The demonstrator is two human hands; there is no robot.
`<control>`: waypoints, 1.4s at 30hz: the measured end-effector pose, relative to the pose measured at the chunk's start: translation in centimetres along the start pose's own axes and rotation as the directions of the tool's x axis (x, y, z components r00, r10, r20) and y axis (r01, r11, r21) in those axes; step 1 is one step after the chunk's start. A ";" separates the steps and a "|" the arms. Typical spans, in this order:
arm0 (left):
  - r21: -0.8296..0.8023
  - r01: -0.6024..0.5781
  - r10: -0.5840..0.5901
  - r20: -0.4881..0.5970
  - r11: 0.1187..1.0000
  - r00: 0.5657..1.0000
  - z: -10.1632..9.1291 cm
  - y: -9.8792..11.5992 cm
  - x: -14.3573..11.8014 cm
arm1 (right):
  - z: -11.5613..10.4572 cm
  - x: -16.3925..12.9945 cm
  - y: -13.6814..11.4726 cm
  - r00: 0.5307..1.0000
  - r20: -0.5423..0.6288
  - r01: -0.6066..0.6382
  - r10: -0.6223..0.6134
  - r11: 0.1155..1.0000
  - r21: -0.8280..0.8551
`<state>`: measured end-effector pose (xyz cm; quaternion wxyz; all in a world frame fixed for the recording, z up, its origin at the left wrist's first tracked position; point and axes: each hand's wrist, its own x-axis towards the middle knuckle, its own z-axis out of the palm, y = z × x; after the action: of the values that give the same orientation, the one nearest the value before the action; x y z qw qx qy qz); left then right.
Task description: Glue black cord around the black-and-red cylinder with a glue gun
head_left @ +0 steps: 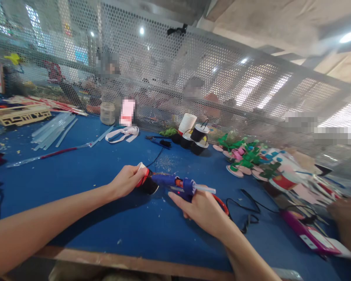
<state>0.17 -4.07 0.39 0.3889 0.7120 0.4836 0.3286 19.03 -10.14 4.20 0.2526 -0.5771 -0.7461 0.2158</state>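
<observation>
Left hand (128,180) at frame centre, fingers clenched round a small black-and-red spool (146,182) resting on the blue counter (76,171). Right hand (203,208) just right of it, fingers grasping a blue glue gun (175,182), nozzle touching the spool. Clear glue sticks (52,128) upper left; foam flower pieces (245,158) right of centre.

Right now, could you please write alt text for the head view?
Over a blue table, the right hand holds a blue glue gun whose tip meets a small black piece held in the left hand. Behind lie glue sticks, cups and foam flowers.
</observation>
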 end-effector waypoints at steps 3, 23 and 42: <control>-0.014 -0.006 0.006 0.021 1.000 1.000 -0.1 0.1 -0.1 | -0.2 0.1 -0.3 1.000 0.016 -0.017 0.017 1.000 0.018; -0.011 -0.072 0.072 0.067 0.997 0.995 -0.4 0.0 -0.3 | 0.0 0.7 0.4 0.997 0.044 -0.070 0.064 0.984 0.165; -0.058 -0.038 0.040 0.039 0.998 0.998 -0.3 0.0 -0.2 | -0.1 0.3 -0.4 1.000 0.005 0.023 -0.024 0.995 0.097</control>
<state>-0.11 -4.25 0.51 0.4123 0.7163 0.4521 0.3355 18.79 -9.93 4.57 0.2806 -0.5547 -0.7421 0.2506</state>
